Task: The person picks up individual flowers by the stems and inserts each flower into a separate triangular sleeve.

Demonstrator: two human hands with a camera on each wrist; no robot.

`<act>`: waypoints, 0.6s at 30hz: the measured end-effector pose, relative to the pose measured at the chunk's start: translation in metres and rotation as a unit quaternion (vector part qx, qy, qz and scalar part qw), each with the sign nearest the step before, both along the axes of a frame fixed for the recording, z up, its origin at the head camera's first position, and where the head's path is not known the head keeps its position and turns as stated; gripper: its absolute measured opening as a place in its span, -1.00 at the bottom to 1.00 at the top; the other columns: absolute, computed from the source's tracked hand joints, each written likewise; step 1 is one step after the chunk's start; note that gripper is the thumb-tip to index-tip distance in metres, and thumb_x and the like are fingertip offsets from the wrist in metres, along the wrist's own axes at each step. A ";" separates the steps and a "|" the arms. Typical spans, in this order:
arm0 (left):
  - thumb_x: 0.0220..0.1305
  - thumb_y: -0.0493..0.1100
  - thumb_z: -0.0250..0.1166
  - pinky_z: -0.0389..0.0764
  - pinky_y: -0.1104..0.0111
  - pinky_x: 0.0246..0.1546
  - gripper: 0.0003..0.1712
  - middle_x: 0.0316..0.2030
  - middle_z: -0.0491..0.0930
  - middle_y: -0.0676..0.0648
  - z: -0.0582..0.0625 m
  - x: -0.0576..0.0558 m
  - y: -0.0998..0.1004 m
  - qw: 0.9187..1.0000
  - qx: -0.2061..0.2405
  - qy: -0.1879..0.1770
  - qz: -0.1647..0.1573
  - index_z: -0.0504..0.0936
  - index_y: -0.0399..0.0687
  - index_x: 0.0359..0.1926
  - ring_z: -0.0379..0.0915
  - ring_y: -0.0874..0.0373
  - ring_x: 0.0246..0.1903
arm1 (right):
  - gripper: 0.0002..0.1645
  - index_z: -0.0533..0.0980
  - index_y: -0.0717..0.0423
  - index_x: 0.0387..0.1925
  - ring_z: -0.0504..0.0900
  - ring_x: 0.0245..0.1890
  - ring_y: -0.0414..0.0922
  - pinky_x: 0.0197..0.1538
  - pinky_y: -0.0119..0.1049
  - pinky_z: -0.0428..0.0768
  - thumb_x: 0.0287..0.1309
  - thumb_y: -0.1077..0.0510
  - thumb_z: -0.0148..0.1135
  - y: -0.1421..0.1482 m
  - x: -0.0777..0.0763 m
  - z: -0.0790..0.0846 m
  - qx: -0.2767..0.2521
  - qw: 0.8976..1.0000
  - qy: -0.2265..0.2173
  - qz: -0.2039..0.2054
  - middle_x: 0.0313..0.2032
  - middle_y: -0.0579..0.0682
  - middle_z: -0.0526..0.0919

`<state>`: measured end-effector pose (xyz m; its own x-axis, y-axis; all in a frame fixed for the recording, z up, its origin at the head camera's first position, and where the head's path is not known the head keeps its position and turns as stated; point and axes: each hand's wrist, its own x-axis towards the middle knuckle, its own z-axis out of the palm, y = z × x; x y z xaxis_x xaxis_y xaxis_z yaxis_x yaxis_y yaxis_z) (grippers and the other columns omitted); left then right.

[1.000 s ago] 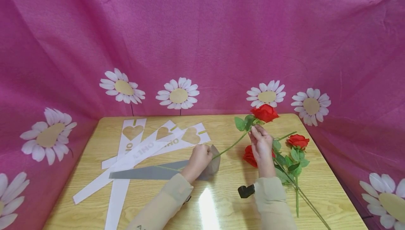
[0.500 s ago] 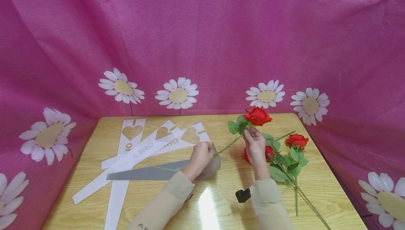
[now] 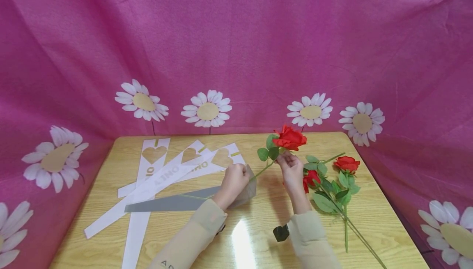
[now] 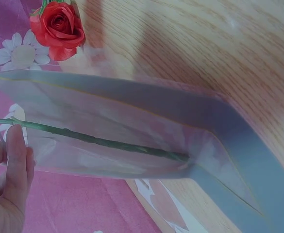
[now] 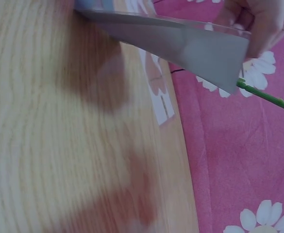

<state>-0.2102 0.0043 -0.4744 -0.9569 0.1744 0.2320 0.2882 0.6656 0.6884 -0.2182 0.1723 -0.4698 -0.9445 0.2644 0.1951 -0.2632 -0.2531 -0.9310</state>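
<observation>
My left hand (image 3: 233, 183) grips a grey tapered flower sleeve (image 3: 166, 204) near its wide mouth, over the middle of the table. Between finger and thumb, my right hand (image 3: 293, 174) pinches a rose (image 3: 290, 138) by the green stem just under its red bloom and leaves. The bloom is outside the sleeve. In the left wrist view the lower stem (image 4: 98, 141) lies inside the sleeve (image 4: 132, 104), behind a see-through front with grey borders and a thin gold line. The right wrist view shows the stem (image 5: 265, 96) coming out of the mouth.
Several white sleeves (image 3: 137, 236) with gold hearts lie crossed on the left of the wooden table (image 3: 199, 236). Other red roses (image 3: 346, 164) with leafy stems lie at the right, partly under the right arm. A pink curtain (image 3: 236, 55) with daisies surrounds the table.
My right hand has moved left with the rose, bringing its bloom closer to the sleeve's mouth and shortening the bare stem between. The left hand stays nearly in place.
</observation>
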 end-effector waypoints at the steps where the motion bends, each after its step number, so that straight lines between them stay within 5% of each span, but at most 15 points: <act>1: -0.09 -0.45 0.11 0.00 0.55 -0.78 -0.57 -0.82 0.08 0.12 0.000 0.000 0.000 1.000 -0.001 -0.001 0.000 0.15 -0.01 -0.84 -0.03 0.31 -0.78 | -0.75 0.48 0.13 -0.44 0.55 -0.46 -0.29 -0.26 -0.44 0.55 0.11 0.50 0.02 -0.001 0.001 -0.001 0.001 1.000 -0.003 -0.001 -0.50 -0.14 0.58; 18: -0.06 -0.41 0.14 0.09 0.54 -0.76 -0.57 -0.80 0.15 0.11 0.010 -0.001 0.001 1.000 -0.001 0.031 0.001 0.16 0.01 -0.84 0.05 0.30 -0.76 | -0.92 0.46 0.36 -0.39 0.59 -0.53 -0.30 -0.26 -0.46 0.58 0.06 0.49 0.07 -0.010 0.009 -0.012 0.043 0.997 -0.064 -0.001 -0.55 -0.21 0.59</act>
